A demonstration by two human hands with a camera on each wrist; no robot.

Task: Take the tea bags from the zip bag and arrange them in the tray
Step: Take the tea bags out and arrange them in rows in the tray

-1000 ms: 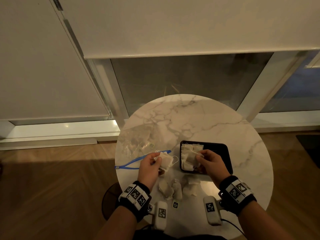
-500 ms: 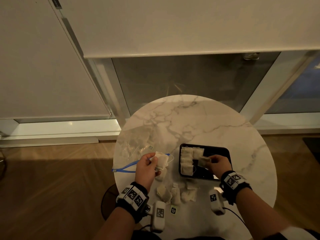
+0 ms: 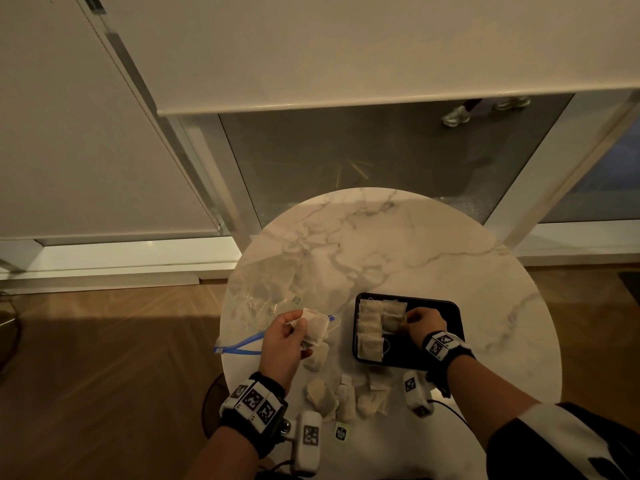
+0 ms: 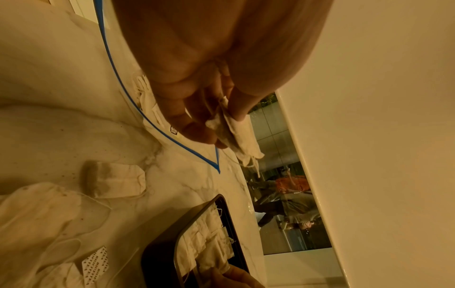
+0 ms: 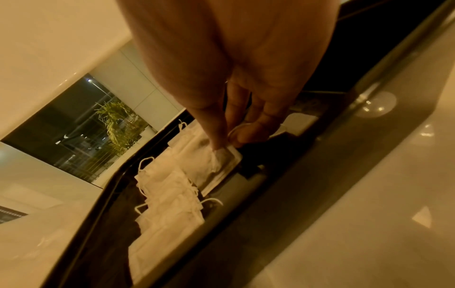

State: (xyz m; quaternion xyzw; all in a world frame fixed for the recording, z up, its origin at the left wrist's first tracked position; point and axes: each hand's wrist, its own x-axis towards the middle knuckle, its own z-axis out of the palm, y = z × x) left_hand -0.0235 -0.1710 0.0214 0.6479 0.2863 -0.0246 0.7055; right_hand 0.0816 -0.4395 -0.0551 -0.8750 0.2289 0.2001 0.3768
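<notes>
Taking the tray (image 3: 453, 308) as landmark: far to its left the zip bag (image 3: 258, 299) lies flat on the table (image 3: 415, 244), its blue seal (image 3: 242, 347) toward the person. The bag looks nearly empty, though its clear film makes that hard to judge.

Between bag and tray the left hand (image 3: 284, 344) is raised off the table, thumb and fingers pinched on one tea bag (image 3: 314, 329), held clear of the marble; its string loop hangs toward the tray. Just left of the tray and toward the person, loose tea bags (image 3: 346, 398) lie scattered.

Inside the tray, a column of bags (image 3: 370, 329) runs along the left wall, overlapping, long axis of the column running away from the person. A second column has begun just to its right, at the far end. There the right hand (image 3: 424, 323) pinches the edge of a bag (image 5: 221, 161) with thumb and forefinger, setting it flat behind the first one of that column.

The relation that matters, as I judge it: the free slot lies in the second column, nearer the person than the right hand's bag. The left hand's bag sits to the left of the tray, so it must cross the filled column, or pass to the right hand, which is nearer.
</notes>
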